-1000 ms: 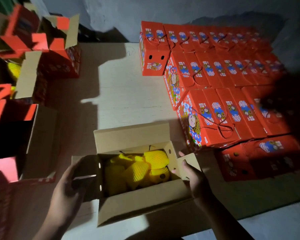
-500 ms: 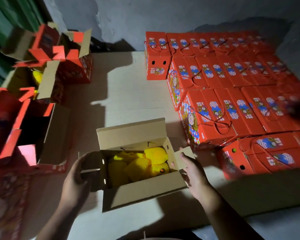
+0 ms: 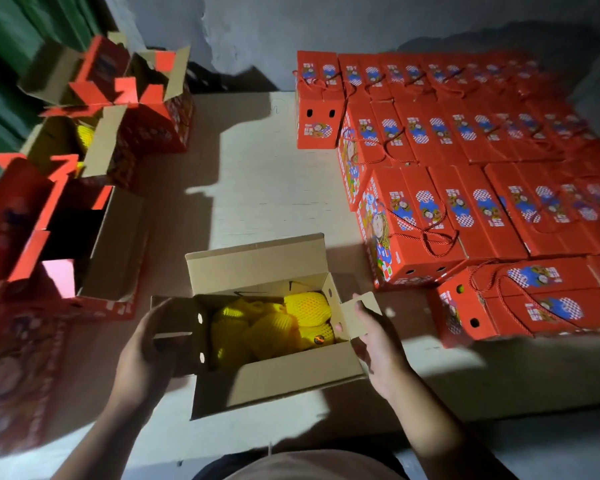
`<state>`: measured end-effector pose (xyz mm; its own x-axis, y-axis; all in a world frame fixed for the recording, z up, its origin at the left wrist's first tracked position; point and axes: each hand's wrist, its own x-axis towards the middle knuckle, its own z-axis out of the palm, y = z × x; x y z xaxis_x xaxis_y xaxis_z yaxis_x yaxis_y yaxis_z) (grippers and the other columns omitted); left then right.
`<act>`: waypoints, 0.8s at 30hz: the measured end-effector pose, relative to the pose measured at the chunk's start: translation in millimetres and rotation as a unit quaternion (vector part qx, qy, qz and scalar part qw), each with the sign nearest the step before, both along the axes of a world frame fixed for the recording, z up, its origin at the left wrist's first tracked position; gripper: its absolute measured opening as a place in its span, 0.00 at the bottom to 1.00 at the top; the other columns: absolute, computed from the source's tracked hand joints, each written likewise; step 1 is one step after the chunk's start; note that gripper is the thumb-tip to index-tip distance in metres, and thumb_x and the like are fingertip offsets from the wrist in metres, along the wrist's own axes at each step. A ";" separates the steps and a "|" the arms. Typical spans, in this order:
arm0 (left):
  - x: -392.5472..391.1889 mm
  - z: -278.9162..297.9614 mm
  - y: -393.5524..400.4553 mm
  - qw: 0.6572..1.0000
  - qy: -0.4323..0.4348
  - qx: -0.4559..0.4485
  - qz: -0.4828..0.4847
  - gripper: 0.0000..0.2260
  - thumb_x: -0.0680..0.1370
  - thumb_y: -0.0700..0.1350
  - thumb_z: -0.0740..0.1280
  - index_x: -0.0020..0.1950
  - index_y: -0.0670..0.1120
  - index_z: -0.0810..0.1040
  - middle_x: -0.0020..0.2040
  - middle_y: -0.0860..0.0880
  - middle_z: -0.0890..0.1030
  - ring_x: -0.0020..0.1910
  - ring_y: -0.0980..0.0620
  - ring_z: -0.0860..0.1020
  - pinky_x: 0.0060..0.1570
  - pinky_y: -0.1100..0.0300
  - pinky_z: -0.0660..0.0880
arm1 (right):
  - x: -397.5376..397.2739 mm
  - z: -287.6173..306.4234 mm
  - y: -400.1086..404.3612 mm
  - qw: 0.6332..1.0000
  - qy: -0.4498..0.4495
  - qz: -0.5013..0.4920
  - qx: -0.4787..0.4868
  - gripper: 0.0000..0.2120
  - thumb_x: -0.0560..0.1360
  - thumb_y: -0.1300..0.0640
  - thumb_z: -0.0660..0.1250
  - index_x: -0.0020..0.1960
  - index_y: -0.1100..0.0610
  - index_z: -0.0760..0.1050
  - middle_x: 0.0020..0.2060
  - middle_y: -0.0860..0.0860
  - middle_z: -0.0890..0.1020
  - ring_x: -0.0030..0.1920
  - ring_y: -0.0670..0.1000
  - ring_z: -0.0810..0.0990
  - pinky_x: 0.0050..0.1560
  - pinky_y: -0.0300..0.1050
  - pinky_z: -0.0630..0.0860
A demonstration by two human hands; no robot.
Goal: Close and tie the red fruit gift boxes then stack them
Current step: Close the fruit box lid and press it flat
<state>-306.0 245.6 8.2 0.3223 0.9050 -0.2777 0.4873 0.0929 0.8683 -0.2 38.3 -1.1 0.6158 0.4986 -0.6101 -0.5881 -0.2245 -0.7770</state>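
**Open box, both end flaps held**

Now, head view: open gift box (image 3: 274, 341) sits on the table (image 3: 257, 188) right in front of the person, all four flaps up, yellow net-wrapped fruit (image 3: 274, 323) inside. Left hand (image 3: 146, 355) fingers curled round the left end flap; right hand (image 3: 378, 344) pinches the right end flap, thumb on its inner face. Closed tied boxes (image 3: 447, 188) stacked at right, more open boxes (image 3: 84, 209) at left. Likely heavy with fruit; cardboard stiff but creasable. Fold by flap edges, lift from underneath, not by flaps.
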 end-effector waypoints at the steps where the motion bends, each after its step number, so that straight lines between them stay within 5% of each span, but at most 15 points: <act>1: 2.0 2.5 -1.4 1.000 0.010 0.003 0.002 0.38 0.76 0.25 0.63 0.65 0.69 0.77 0.52 0.63 0.85 0.43 0.54 0.87 0.32 0.49 0.84 | 0.9 -0.2 -0.3 1.000 0.006 0.000 0.004 0.15 0.83 0.47 0.66 0.68 0.48 0.79 0.58 0.53 0.86 0.44 0.46 0.88 0.49 0.47 0.82; 7: 9.3 10.4 -11.7 0.999 0.038 0.021 0.027 0.35 0.77 0.26 0.65 0.67 0.66 0.75 0.53 0.61 0.83 0.46 0.55 0.85 0.36 0.47 0.85 | 8.6 -8.7 -7.1 0.999 0.030 0.020 0.015 0.18 0.81 0.40 0.65 0.67 0.44 0.79 0.52 0.48 0.88 0.43 0.42 0.87 0.40 0.42 0.78; 12: 15.8 12.6 -14.4 0.998 0.035 0.023 0.047 0.32 0.78 0.26 0.66 0.72 0.58 0.75 0.53 0.55 0.82 0.41 0.55 0.86 0.28 0.58 0.82 | 13.2 -15.7 -10.9 0.998 0.040 0.036 0.037 0.21 0.79 0.37 0.64 0.69 0.43 0.77 0.58 0.52 0.87 0.54 0.51 0.87 0.58 0.54 0.77; 14: 17.1 12.2 -14.9 0.997 0.050 0.036 0.040 0.31 0.78 0.27 0.66 0.72 0.58 0.74 0.55 0.51 0.81 0.45 0.54 0.84 0.30 0.57 0.83 | 14.9 -18.0 -13.5 0.998 0.039 0.043 0.040 0.20 0.80 0.37 0.64 0.69 0.43 0.77 0.59 0.53 0.86 0.56 0.54 0.87 0.58 0.55 0.77; 24: 16.4 12.6 -20.3 0.996 0.064 0.057 0.023 0.32 0.79 0.31 0.70 0.64 0.70 0.74 0.53 0.54 0.81 0.48 0.46 0.85 0.37 0.44 0.86 | 13.4 -17.0 -14.4 0.998 0.027 0.048 0.025 0.19 0.80 0.36 0.64 0.66 0.44 0.79 0.55 0.54 0.87 0.58 0.57 0.86 0.58 0.57 0.73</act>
